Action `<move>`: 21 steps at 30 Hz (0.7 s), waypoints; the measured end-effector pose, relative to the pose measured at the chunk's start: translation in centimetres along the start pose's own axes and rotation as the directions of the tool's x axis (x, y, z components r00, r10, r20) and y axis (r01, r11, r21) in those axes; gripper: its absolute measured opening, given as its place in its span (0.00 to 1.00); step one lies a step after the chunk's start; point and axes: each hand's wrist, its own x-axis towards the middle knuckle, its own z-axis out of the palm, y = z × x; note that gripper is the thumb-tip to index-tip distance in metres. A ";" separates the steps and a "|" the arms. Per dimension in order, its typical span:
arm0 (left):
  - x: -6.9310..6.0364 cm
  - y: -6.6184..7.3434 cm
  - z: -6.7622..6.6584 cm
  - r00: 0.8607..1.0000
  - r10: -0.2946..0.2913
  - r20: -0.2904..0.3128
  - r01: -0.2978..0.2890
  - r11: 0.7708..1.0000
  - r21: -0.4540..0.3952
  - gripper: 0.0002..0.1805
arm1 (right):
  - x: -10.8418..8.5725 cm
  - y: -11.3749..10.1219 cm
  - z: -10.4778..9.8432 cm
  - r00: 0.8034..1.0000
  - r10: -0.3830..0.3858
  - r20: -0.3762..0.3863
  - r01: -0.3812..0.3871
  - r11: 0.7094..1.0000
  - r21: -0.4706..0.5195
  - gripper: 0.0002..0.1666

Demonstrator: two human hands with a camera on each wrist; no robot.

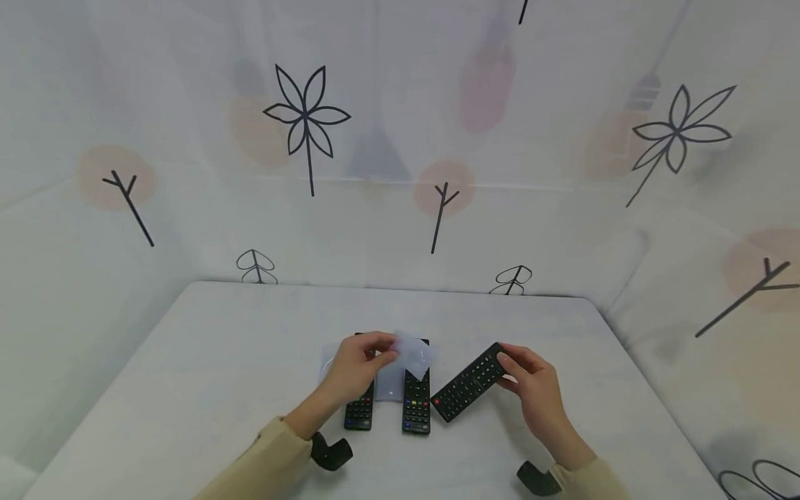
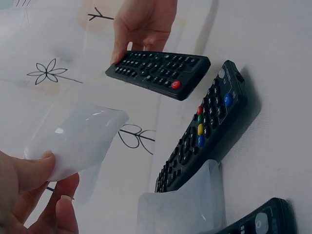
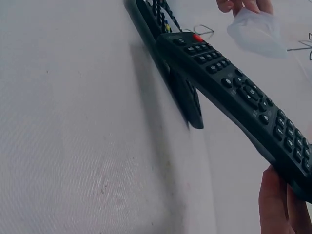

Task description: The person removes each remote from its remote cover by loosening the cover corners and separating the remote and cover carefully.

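My left hand [image 1: 357,366] pinches a translucent plastic sleeve [image 2: 80,139] between thumb and fingers, raised over the table. In my right hand [image 1: 536,389] is a black remote control [image 1: 469,382], gripped by one end and tilted, its red button end pointing down and left. Below the sleeve, a second remote with coloured buttons [image 2: 195,131] lies on the table. A third remote [image 1: 359,410] lies to its left, partly hidden by my left hand and wrist. Another translucent sleeve [image 1: 390,385] lies between these two remotes.
The white table [image 1: 237,347] reaches back to a patterned cloth wall [image 1: 375,229]. Part of a further clear sleeve [image 1: 328,355] shows left of my left hand. Black wrist devices [image 1: 331,453] sit at both cuffs.
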 end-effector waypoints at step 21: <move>2.0 0.0 4.3 0.988 -0.018 0.154 0.033 0.995 -0.093 0.10 | 2.0 1.1 -0.1 0.994 0.082 0.065 -0.076 0.993 -0.094 0.26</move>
